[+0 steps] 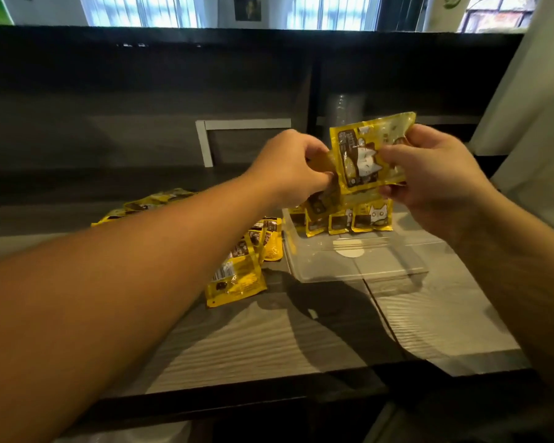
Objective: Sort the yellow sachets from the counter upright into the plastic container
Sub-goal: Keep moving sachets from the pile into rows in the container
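My right hand (429,174) grips a yellow sachet (365,151) with a white cat picture, raised above the clear plastic container (359,266). My left hand (295,167) pinches another yellow sachet (328,161) at the first one's left edge; its fingers hide most of it. Several yellow sachets (349,217) stand upright in a row at the container's far end. A loose pile of yellow sachets (243,270) lies on the wood-grain counter (253,340) left of the container, and more sachets (147,204) lie farther left behind my left forearm.
A dark raised back wall runs behind the counter, with a white bracket (205,142) on it. Stacked clear cups (346,107) sit in a dark shelf recess behind the container. The counter's dark front edge (269,398) is close to me.
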A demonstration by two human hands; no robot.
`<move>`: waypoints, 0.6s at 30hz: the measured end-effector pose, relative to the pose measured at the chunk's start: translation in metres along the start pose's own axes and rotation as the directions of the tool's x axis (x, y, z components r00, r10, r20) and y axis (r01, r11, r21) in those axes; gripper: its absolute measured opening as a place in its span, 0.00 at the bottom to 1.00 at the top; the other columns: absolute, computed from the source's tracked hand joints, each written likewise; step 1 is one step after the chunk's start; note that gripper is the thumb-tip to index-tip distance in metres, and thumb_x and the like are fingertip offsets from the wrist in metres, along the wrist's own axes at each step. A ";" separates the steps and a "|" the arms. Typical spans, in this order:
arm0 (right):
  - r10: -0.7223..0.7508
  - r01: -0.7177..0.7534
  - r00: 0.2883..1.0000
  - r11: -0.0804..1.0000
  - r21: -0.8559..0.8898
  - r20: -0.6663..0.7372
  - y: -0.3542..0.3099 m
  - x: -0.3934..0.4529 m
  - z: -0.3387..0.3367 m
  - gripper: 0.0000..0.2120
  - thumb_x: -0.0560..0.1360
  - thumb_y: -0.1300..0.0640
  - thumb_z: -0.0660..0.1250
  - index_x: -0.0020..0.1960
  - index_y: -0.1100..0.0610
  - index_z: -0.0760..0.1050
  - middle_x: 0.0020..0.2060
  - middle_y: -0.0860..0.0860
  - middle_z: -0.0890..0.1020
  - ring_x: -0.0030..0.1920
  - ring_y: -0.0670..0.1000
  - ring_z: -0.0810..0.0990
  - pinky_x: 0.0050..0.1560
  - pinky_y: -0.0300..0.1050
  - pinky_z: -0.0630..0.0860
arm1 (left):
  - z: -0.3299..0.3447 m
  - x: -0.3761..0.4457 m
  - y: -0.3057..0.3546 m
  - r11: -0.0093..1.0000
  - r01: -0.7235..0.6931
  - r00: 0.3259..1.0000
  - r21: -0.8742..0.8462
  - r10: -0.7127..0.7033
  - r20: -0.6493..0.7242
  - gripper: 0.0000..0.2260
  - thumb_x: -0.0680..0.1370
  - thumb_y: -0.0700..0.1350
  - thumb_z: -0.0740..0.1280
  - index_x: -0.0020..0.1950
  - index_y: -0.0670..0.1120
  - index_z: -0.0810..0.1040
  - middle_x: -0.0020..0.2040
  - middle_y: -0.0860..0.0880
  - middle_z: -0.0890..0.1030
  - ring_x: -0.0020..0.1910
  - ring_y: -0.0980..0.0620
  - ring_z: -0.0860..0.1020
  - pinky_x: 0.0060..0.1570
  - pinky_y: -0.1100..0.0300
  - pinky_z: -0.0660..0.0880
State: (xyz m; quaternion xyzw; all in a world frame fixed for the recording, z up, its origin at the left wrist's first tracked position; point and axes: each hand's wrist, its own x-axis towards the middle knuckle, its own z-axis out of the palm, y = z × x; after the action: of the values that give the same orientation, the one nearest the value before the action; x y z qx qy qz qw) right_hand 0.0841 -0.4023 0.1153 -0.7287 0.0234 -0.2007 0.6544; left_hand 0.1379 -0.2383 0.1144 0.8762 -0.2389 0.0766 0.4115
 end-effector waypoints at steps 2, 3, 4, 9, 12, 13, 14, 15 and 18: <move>-0.020 0.021 0.999 0.999 -0.046 0.029 -0.001 0.005 -0.001 0.07 0.79 0.59 0.65 0.49 0.47 0.77 0.43 0.47 0.85 0.43 0.47 0.86 0.47 0.50 0.83 | 0.002 0.008 0.002 0.990 -0.111 0.993 0.083 0.108 0.044 0.26 0.76 0.41 0.73 0.72 0.52 0.71 0.60 0.55 0.77 0.59 0.56 0.74 0.45 0.69 0.71; -0.029 0.031 0.999 0.997 -0.067 0.036 -0.001 0.007 -0.003 0.06 0.79 0.58 0.65 0.49 0.47 0.77 0.43 0.47 0.85 0.44 0.48 0.86 0.48 0.52 0.83 | 0.002 0.012 0.003 0.984 -0.144 0.988 0.109 0.137 0.067 0.28 0.76 0.40 0.73 0.74 0.53 0.69 0.62 0.54 0.77 0.61 0.55 0.73 0.49 0.68 0.71; -0.036 0.039 0.999 0.996 -0.085 0.034 0.000 0.008 -0.005 0.06 0.79 0.58 0.65 0.49 0.47 0.77 0.44 0.47 0.85 0.45 0.49 0.86 0.49 0.52 0.83 | 0.002 0.014 0.003 0.979 -0.161 0.986 0.129 0.152 0.074 0.28 0.76 0.40 0.72 0.74 0.54 0.68 0.63 0.54 0.77 0.63 0.54 0.73 0.51 0.66 0.71; -0.010 0.009 1.000 0.994 -0.110 -0.017 0.002 0.013 -0.016 0.10 0.79 0.59 0.66 0.60 0.52 0.77 0.50 0.50 0.84 0.50 0.51 0.83 0.45 0.47 0.82 | 0.008 0.019 -0.005 0.978 -0.164 0.986 0.127 0.167 -0.012 0.20 0.78 0.43 0.69 0.68 0.58 0.70 0.59 0.57 0.76 0.52 0.55 0.79 0.49 0.58 0.80; -0.006 -0.003 0.998 0.987 -0.158 -0.059 0.006 0.016 -0.022 0.13 0.77 0.59 0.68 0.61 0.53 0.77 0.51 0.50 0.83 0.51 0.52 0.82 0.48 0.49 0.82 | 0.016 0.018 -0.008 0.974 -0.166 0.984 0.154 0.173 -0.033 0.19 0.78 0.43 0.69 0.66 0.56 0.69 0.55 0.54 0.77 0.42 0.55 0.79 0.41 0.58 0.81; -0.016 0.002 0.997 0.983 -0.184 -0.073 0.007 0.017 -0.024 0.13 0.76 0.59 0.69 0.60 0.52 0.77 0.50 0.49 0.83 0.50 0.52 0.82 0.47 0.48 0.82 | 0.019 0.018 -0.008 0.968 -0.177 0.982 0.178 0.187 -0.038 0.18 0.78 0.43 0.70 0.65 0.54 0.70 0.53 0.54 0.77 0.43 0.55 0.79 0.41 0.59 0.80; -0.026 0.008 0.996 0.978 -0.207 -0.085 0.008 0.017 -0.026 0.11 0.76 0.58 0.70 0.58 0.51 0.78 0.49 0.48 0.83 0.49 0.51 0.83 0.45 0.47 0.82 | 0.021 0.018 -0.009 0.963 -0.186 0.979 0.194 0.198 -0.044 0.17 0.78 0.44 0.70 0.64 0.53 0.71 0.52 0.53 0.77 0.44 0.54 0.78 0.42 0.60 0.80; -0.032 0.010 0.995 0.974 -0.225 -0.094 0.009 0.018 -0.027 0.10 0.76 0.59 0.70 0.56 0.50 0.77 0.48 0.48 0.83 0.48 0.50 0.83 0.43 0.45 0.81 | 0.023 0.019 -0.009 0.962 -0.187 0.979 0.199 0.199 -0.045 0.15 0.78 0.44 0.70 0.62 0.53 0.73 0.51 0.54 0.77 0.46 0.54 0.78 0.44 0.60 0.79; -0.009 -0.016 0.997 0.956 -0.294 -0.081 0.009 0.019 -0.027 0.09 0.78 0.62 0.66 0.55 0.50 0.76 0.46 0.48 0.80 0.47 0.50 0.80 0.39 0.42 0.78 | 0.026 0.021 -0.014 0.952 -0.152 0.984 0.264 0.170 -0.045 0.09 0.78 0.47 0.69 0.57 0.52 0.76 0.50 0.53 0.78 0.50 0.53 0.76 0.50 0.54 0.79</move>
State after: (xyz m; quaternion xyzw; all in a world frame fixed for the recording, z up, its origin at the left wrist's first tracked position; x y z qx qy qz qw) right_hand 0.0953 -0.4353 0.1131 -0.8092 0.0809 -0.2233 0.5374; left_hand 0.1617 -0.2585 0.0950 0.8971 -0.2836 0.1697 0.2933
